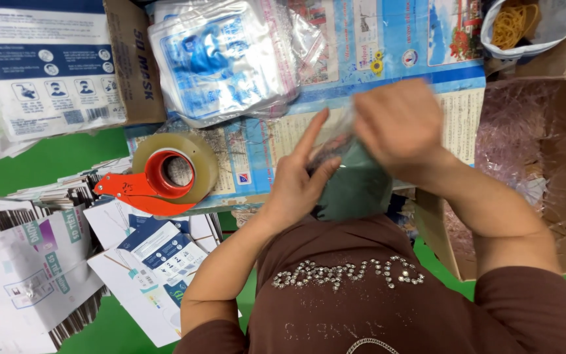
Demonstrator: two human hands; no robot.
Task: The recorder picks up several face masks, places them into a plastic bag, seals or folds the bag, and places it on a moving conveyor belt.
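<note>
Two hands work a dark green item in a clear plastic bag over a crowded packing surface.

The left hand (299, 177) and blurred right hand (397, 124) both grip the bagged green item (355, 183), close to the chest. A tape dispenser (165, 174) lies left; a cardboard box (538, 177) crowds the right edge.

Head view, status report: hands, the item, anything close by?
Left hand and right hand both gripping dark green item in clear plastic bag. Tape dispenser lies left, apart.
</note>
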